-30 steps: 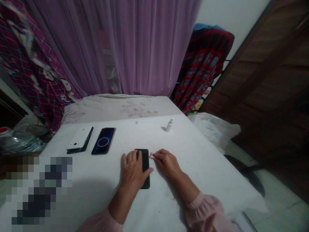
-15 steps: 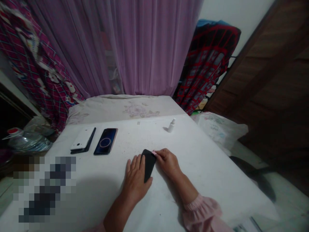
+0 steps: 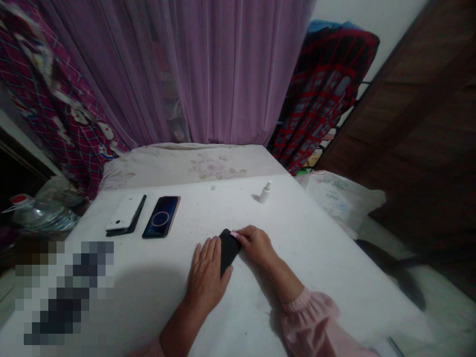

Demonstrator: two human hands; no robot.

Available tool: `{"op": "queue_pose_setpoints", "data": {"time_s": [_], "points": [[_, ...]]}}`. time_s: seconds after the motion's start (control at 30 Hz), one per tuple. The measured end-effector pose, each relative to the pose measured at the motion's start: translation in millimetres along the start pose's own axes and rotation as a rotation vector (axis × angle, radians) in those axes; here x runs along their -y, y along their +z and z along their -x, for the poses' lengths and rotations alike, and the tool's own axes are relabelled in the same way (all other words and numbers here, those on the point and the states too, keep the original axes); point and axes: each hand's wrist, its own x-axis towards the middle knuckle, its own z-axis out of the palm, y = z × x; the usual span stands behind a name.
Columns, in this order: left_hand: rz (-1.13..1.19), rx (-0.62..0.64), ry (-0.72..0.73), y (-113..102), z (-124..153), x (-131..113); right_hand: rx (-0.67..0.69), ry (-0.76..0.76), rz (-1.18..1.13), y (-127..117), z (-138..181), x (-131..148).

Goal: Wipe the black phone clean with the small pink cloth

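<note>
A black phone (image 3: 231, 250) lies on the white-covered table in front of me. My left hand (image 3: 208, 272) steadies it, index finger along its left side and thumb at its lower edge, the other fingers stretched over the tabletop. Between the fingertips of my right hand (image 3: 256, 244) is a small pink cloth (image 3: 234, 234), pressed on the phone's upper right corner. Most of the cloth is hidden by the fingers. Beyond my right hand stands a small white spray bottle (image 3: 265, 192).
To the left lie a dark blue phone (image 3: 161, 217) and a white phone (image 3: 126, 212) stacked on a dark one. A pixelated dark patch covers the table's near left. A water bottle (image 3: 40, 218) stands off the left edge, a plastic bag (image 3: 340, 196) off the right.
The black phone has turned slightly clockwise under my left hand. My right hand and the pink cloth have shifted a little left along its top corner.
</note>
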Motion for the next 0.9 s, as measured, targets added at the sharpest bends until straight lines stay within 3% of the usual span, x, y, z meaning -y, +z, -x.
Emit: {"op": "queue_pose_setpoints", "data": {"time_s": [0.2, 0.5, 0.77, 0.9], "points": [[-0.015, -0.034, 0.002, 3.4, 0.6, 0.2, 0.083, -0.040, 0.067, 2.7, -29.7, 22.9], [0.005, -0.037, 0.007, 4.1, 0.9, -1.7, 0.143, 0.025, -0.062, -15.6, -0.2, -9.3], [-0.002, -0.047, 0.022, 4.4, 0.8, -1.8, 0.122, 0.010, 0.055, -1.0, -32.0, 17.2], [-0.012, -0.044, 0.003, 3.5, 0.4, -2.9, 0.129, 0.021, -0.003, -3.1, -24.9, 13.0]]}}
